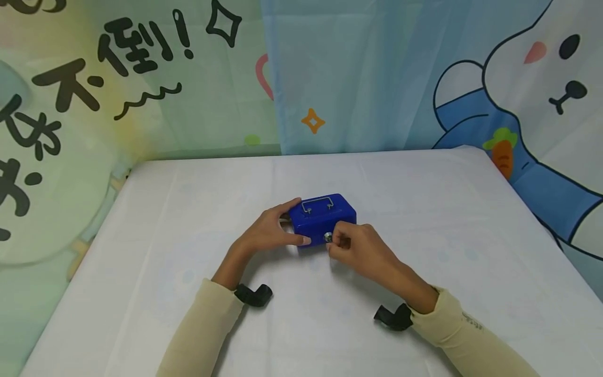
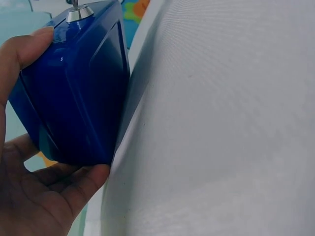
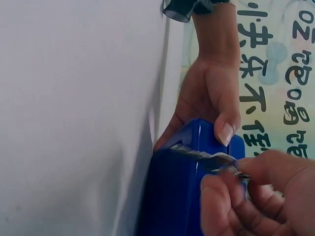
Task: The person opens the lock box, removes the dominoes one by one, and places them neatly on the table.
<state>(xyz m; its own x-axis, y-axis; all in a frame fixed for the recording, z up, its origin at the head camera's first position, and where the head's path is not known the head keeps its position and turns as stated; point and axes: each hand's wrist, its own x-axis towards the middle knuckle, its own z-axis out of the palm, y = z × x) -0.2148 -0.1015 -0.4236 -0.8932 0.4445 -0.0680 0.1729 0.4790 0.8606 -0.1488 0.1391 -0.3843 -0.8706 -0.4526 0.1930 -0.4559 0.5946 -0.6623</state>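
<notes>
A small blue cash box [image 1: 322, 217] with a wire handle [image 1: 317, 203] on its lid sits on the white-covered table. My left hand [image 1: 275, 225] grips its left end, thumb on the front face and the other fingers behind and around the end. A round silver lock [image 2: 79, 13] juts from the front, with a thin metal piece standing in it. At that lock, my right hand [image 1: 358, 246] pinches a silver key [image 3: 221, 160] between thumb and forefinger. The key looks blurred in the right wrist view, and the right fingers hide part of it. The lid is down.
White cloth covers the table [image 1: 188, 209] around the box. Printed curtains [image 1: 353, 78] hang behind the far edge and along the sides. A black camera mount [image 1: 254, 296] is on the left wrist, and another black mount [image 1: 394, 318] is on the right.
</notes>
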